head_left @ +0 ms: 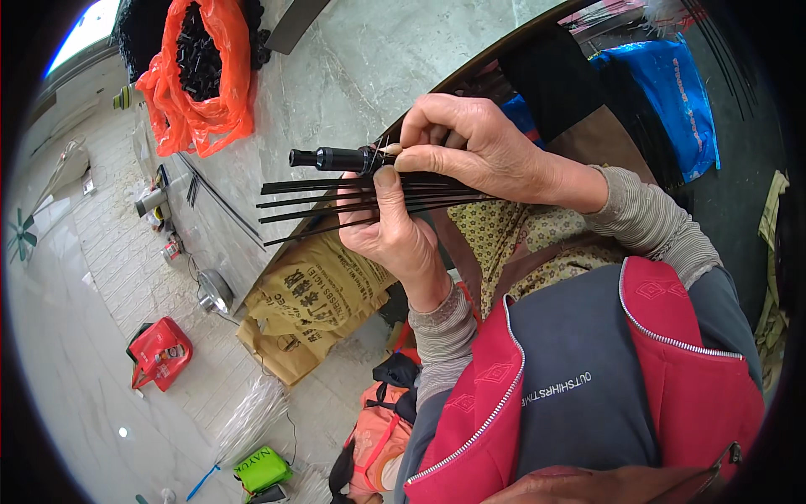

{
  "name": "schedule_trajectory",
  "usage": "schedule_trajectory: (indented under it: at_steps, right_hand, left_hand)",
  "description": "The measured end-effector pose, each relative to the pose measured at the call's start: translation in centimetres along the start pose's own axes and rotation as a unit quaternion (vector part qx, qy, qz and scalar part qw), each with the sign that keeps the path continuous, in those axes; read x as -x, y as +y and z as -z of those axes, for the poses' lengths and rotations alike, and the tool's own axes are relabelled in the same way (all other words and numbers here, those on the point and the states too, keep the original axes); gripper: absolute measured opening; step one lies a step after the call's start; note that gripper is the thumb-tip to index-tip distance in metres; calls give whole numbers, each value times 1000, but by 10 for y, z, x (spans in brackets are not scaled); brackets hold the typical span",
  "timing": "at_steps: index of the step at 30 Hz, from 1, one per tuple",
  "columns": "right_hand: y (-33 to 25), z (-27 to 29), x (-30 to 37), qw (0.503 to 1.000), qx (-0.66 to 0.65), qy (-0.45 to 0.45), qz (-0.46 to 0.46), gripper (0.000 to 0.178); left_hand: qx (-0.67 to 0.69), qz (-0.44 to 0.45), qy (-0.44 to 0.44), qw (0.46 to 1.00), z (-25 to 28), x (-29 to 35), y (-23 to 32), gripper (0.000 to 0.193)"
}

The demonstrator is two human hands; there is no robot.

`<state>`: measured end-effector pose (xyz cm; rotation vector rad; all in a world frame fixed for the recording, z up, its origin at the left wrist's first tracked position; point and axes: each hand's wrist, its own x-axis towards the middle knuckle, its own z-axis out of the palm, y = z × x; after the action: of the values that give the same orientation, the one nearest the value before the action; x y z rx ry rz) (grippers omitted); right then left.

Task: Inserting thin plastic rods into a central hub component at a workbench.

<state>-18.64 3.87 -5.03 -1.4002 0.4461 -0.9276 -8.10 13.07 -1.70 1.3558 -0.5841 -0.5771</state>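
My left hand (390, 223) is closed round several thin black rods (294, 203) that look like umbrella ribs, fanned out with their free ends to the left. Above them lies a black stepped tube fitting (340, 159), resembling an umbrella runner, pointing left. The left thumb presses at its right end, where the rods seem to meet it. My right hand (478, 151) pinches there with thumb and forefinger together. Whatever sits between those fingertips is too small to make out.
An orange plastic bag (239, 109) of small black parts stands on the grey stone tabletop (369, 50). More black rods (220, 197) lie near its edge. A brown printed sack (315, 294) hangs below my hands. At the right are a blue bag (684, 109) and black cloth (550, 80).
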Motion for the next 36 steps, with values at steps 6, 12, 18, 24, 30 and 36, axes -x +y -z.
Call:
schedule_trajectory:
  at_steps: [6,12,18,24,30,36]
  right_hand:
    - [-4,-1,-8,997,16,45,63,16]
    - [1,-2,-9,988,36,59,134,8]
    - [-8,-2,-8,999,-27,20,-10,10]
    - [2,1,1,982,-162,-13,-96,13]
    - [8,2,7,990,-112,-18,-89,17]
    - [13,-3,8,990,-117,3,-72,14]
  left_hand:
    - [16,-5,-35,999,0,0,0,21]
    - [18,1,-42,999,1,1,0,27]
    - [48,19,-60,997,9,-2,1,30]
    - [56,16,-33,998,10,-3,-2,32]
    - [77,39,-58,995,16,-9,-5,31]
    - [61,27,-54,996,17,-11,-6,30]
